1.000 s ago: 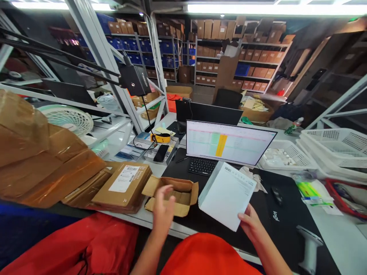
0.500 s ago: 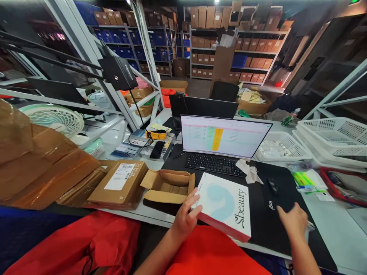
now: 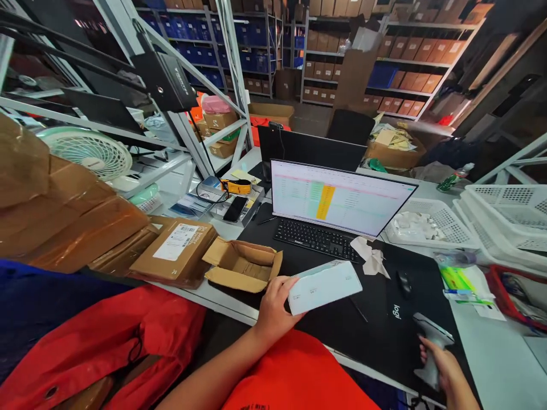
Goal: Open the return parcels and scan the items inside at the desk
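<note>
My left hand is wrapped round the left end of a white box, tilted so that a narrow side with small print faces me. In my right hand is a grey barcode scanner, gripped by its handle over the right front edge of the black desk mat. An open brown carton with its flaps out stands just left of the white box. Behind the box lie a black keyboard and a crumpled white paper. A thin dark stick lies on the mat to its right.
A monitor showing a spreadsheet stands behind the keyboard. Labelled brown parcels are at the left, with a phone beyond. A black mouse and white plastic baskets are on the right.
The white box has been turned from its large printed face to a narrow side. My right hand has taken hold of the scanner and raised it. The view has shifted slightly.
</note>
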The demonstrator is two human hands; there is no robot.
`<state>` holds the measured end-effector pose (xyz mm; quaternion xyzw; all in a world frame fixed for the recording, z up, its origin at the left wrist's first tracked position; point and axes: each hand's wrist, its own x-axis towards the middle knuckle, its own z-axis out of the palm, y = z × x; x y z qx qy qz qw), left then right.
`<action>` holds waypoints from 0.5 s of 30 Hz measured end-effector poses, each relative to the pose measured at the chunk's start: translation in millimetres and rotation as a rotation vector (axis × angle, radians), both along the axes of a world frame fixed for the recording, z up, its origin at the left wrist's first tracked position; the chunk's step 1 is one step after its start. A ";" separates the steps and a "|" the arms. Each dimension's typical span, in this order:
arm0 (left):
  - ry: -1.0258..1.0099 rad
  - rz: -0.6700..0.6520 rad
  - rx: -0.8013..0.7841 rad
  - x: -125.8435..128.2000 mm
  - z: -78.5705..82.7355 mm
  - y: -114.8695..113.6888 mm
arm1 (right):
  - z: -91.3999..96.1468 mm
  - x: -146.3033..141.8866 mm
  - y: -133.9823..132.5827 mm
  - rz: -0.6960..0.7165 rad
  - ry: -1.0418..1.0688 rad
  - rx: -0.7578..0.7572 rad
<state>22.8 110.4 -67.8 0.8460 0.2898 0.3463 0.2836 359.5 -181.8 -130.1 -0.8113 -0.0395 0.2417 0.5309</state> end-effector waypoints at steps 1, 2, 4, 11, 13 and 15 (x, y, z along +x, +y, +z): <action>0.028 0.036 -0.040 3.5 0.5 -1.5 | 1.6 -6.2 1.1 -0.004 0.089 0.013; 0.045 0.078 -0.092 7.1 0.3 -3.0 | 5.8 -16.4 4.5 0.011 0.166 0.033; 0.053 0.154 -0.207 14.4 -2.2 -5.5 | 21.8 -45.1 16.8 0.105 0.234 0.092; 0.026 0.236 -0.475 30.9 -18.2 -13.8 | 88.6 -107.4 61.0 0.393 0.181 0.130; 0.021 0.239 -0.485 33.1 -19.8 -16.7 | 95.1 -100.2 63.3 0.423 0.206 0.123; 0.016 0.258 -0.487 35.1 -19.3 -19.9 | 96.8 -90.5 64.5 0.461 0.232 0.124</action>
